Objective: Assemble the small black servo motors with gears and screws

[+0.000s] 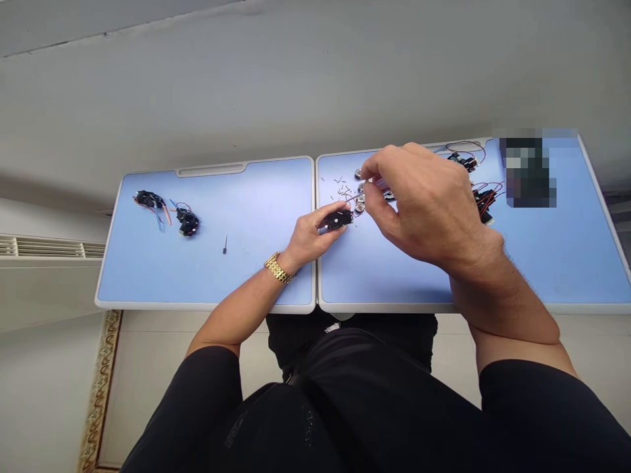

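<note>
My left hand (311, 236) holds a small black part (338, 219) between thumb and fingers, above the blue table near the middle seam. Raised to the right of it, my right hand (419, 203) pinches a thin metal shaft (355, 196), whose tip reaches toward the black part. Its handle is hidden by my fingers. Several small screws (340, 189) lie scattered beyond the black part. Round silvery pieces (359, 207) sit beside them, partly covered by my right hand.
Black parts with red wires (486, 200) lie right of my right hand, near a blurred dark object (530, 174). On the left table half (211, 276) are two black wired assemblies (187, 220) (148, 199) and a small screwdriver (225, 248).
</note>
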`<state>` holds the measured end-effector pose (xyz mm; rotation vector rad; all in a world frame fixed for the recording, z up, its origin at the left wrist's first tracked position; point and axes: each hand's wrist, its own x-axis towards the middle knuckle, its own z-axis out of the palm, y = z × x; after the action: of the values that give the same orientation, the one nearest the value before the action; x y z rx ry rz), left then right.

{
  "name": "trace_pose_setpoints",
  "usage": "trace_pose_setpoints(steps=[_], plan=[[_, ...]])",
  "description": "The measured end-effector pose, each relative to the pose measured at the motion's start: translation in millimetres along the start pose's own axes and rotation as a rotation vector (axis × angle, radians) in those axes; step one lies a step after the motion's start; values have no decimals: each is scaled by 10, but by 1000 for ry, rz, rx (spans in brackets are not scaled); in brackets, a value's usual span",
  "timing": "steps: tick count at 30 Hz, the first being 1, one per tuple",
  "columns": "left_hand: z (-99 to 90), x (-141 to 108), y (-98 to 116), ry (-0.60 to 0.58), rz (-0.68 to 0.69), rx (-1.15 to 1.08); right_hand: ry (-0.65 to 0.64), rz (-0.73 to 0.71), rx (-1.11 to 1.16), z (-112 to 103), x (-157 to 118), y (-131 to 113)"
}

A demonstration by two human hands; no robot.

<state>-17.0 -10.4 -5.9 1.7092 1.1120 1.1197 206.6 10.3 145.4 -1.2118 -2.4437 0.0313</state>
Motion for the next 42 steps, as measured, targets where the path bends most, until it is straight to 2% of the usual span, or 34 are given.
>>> trace_pose_setpoints(steps=[8,14,19,24,26,28,32,36,42], plan=[[-69,61,-87,-97,-405,-339,45,-4,29,16,10,23],[-109,187,-56,-129,-539,-434,44,-6,23,6,14,-2],[-158,163,-37,-171,-463,-436,42,0,23,-17,1,-4],[-206,99,-20,-323,-340,-295,14,17,40,-73,-9,18],[-208,93,-6,-335,-266,-233,6,14,50,-86,-14,30],[-206,92,16,-283,-180,-169,-3,12,58,-91,-19,40],[-212,95,75,-80,-31,-4,0,25,60,-90,-18,39],[-215,96,98,32,11,84,8,-21,16,-66,-11,9],[-188,95,84,108,33,82,26,-48,62,26,-23,-26]])
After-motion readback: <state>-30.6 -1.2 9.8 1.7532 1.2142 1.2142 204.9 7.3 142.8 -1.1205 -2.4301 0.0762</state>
